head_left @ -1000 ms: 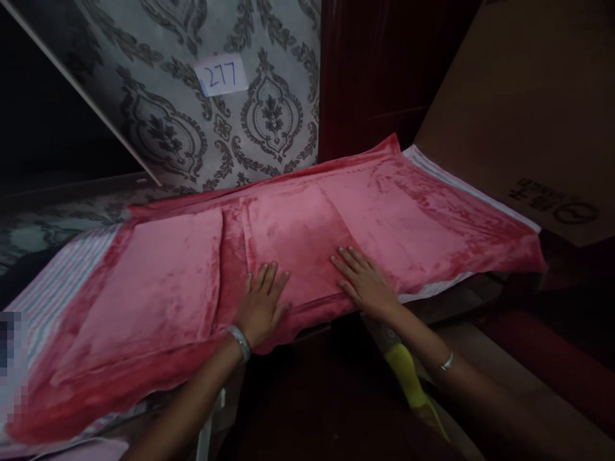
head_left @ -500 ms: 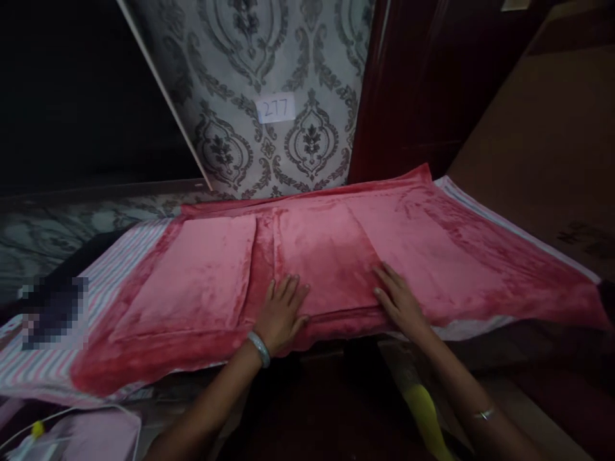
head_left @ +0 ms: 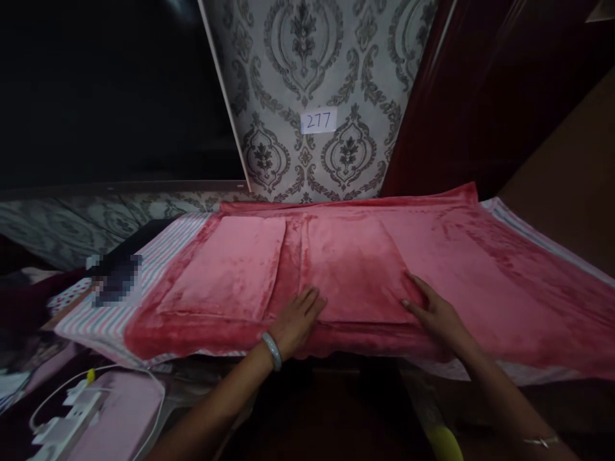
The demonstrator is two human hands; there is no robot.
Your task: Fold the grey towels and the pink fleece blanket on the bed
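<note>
A pink plush blanket (head_left: 480, 282) lies spread over a striped cloth (head_left: 115, 307) on a raised surface. Two lighter pink folded panels rest on it, one on the left (head_left: 230, 269) and one in the middle (head_left: 355, 269). My left hand (head_left: 300, 320) lies flat with fingers stretched out on the near left corner of the middle panel. My right hand (head_left: 435, 314) lies flat at that panel's near right corner, fingers together and extended. A pale bangle circles my left wrist.
A patterned grey wall panel with a "277" label (head_left: 318, 120) stands behind. A dark red door or cabinet (head_left: 480, 96) is at the back right. A white power strip with cable (head_left: 67, 422) lies at lower left. A yellow object (head_left: 444, 443) shows below.
The view has swung left and tilted, so the blanket sits further right in the picture. Both hands stay flat on the middle panel, now a little further apart.
</note>
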